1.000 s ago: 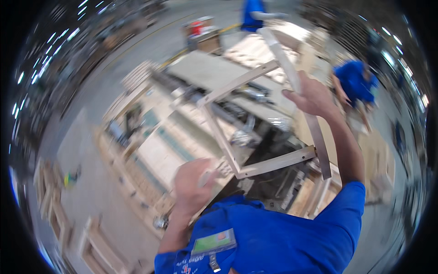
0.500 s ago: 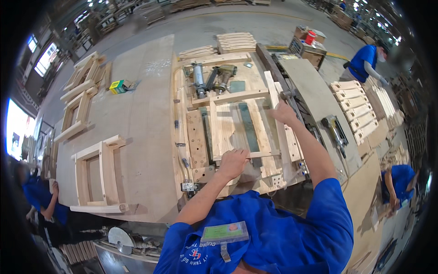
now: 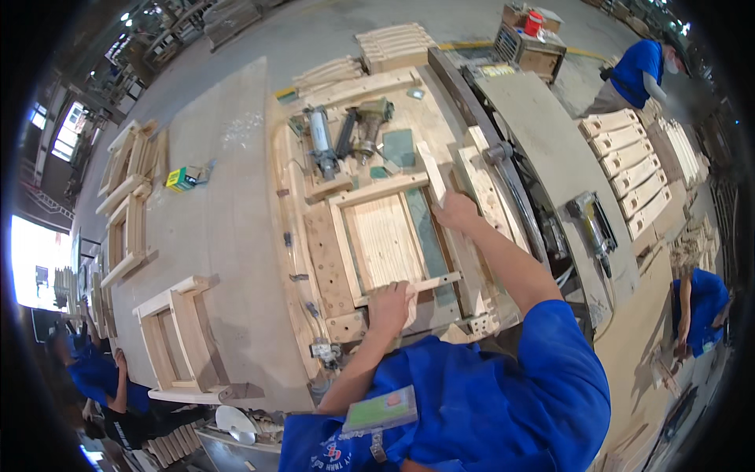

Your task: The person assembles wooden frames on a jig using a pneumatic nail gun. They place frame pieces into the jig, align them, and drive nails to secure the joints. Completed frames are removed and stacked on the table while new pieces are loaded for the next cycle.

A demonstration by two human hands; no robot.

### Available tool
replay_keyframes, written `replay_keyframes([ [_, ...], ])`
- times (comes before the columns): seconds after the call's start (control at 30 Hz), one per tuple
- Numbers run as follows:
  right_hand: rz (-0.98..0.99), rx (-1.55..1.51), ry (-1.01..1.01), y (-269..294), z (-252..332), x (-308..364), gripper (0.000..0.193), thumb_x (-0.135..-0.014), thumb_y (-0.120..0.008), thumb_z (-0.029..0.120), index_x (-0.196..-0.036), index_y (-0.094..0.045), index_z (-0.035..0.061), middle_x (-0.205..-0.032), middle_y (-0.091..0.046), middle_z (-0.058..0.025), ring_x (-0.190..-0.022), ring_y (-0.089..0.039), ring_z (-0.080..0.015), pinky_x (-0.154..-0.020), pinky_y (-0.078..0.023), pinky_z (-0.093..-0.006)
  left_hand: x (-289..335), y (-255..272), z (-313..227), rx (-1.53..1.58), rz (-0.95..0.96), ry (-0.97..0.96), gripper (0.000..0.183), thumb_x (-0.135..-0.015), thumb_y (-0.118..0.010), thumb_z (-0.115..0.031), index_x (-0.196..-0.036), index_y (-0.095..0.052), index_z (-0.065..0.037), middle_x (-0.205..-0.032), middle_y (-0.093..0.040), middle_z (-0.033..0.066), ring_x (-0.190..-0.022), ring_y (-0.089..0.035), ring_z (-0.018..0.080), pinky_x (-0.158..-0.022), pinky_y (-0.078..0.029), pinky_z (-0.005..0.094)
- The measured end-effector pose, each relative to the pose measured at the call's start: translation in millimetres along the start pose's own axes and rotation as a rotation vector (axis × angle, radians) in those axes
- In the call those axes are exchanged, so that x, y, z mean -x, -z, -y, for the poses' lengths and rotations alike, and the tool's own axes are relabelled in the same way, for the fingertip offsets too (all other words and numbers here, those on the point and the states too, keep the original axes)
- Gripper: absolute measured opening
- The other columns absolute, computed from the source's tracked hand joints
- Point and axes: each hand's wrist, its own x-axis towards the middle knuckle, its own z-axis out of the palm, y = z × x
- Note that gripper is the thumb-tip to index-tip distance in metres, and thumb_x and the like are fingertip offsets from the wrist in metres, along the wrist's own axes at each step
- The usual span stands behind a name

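A small box (image 3: 182, 178), green and yellow, lies on the grey floor at about nine o'clock from the workbench, near stacked wooden frames. At the bottom of the view, around six o'clock, a rectangular badge (image 3: 381, 410) with a green face and a pink patch is clipped to the blue shirt. At one o'clock, far off, a red bucket (image 3: 534, 20) with a white band sits on a wooden crate. At the far left edge, nine o'clock, a bright white rectangle (image 3: 39, 263) glows; whether screen or window cannot be told.
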Motion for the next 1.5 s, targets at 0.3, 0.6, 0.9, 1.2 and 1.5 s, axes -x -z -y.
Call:
replay_keyframes([
  [0.3, 0.012, 0.423, 0.708, -33, 43, 123, 0.030, -0.090, -0.068, 0.027, -0.107, -0.071, 0.0019, -0.104, -0.070, -0.0134, -0.099, -0.068, -0.0317, -0.086, -0.049, -0.0470, -2, -3, 5, -0.041, -0.020, 0.001, 0.024, -0.090, -0.077, -0.021, -0.104, -0.067, -0.005, -0.095, -0.070, 0.0151, -0.093, -0.069, 0.0363, -0.087, -0.054, 0.0480],
  [0.6, -0.217, 0.251, 0.752, -78, 22, 181, 0.020, -0.091, -0.068, 0.025, -0.097, -0.071, 0.0064, -0.095, -0.069, -0.0126, -0.091, -0.068, -0.0307, -0.087, -0.046, -0.0458, 85, 93, 42, -0.069, -0.417, -0.172, 0.031, -0.087, -0.077, -0.007, -0.116, -0.071, 0.000, -0.120, -0.070, 0.0169, -0.123, -0.062, 0.0457, -0.109, -0.048, 0.0589],
  [0.9, -0.323, -0.109, 0.687, -54, 3, 230, 0.040, -0.089, -0.075, 0.020, -0.123, -0.067, 0.0014, -0.118, -0.069, -0.0172, -0.117, -0.064, -0.0377, -0.103, -0.045, -0.0498, 31, 62, -8, 0.206, -0.498, -0.182, 0.022, -0.088, -0.078, -0.006, -0.109, -0.072, -0.003, -0.117, -0.071, 0.0130, -0.123, -0.064, 0.0390, -0.111, -0.050, 0.0530],
  [1.2, -0.762, 0.086, -0.054, 7, -157, 315, 0.044, -0.101, -0.064, 0.017, -0.139, -0.058, -0.0048, -0.134, -0.060, -0.0294, -0.125, -0.057, -0.0473, -0.106, -0.044, -0.0553, -37, 2, 6, 0.262, -0.328, -0.147, 0.018, -0.095, -0.074, -0.017, -0.107, -0.073, -0.004, -0.111, -0.073, 0.0141, -0.114, -0.067, 0.0349, -0.100, -0.053, 0.0461],
  [1.5, -0.657, 0.228, 0.030, 24, -130, 254, 0.052, -0.103, -0.065, 0.022, -0.148, -0.053, -0.0002, -0.139, -0.059, -0.0261, -0.128, -0.056, -0.0453, -0.108, -0.044, -0.0525, -48, -12, 12, 0.239, -0.160, 0.073, 0.027, -0.099, -0.068, -0.027, -0.108, -0.075, -0.003, -0.111, -0.073, 0.0160, -0.111, -0.066, 0.0354, -0.100, -0.051, 0.0472],
])
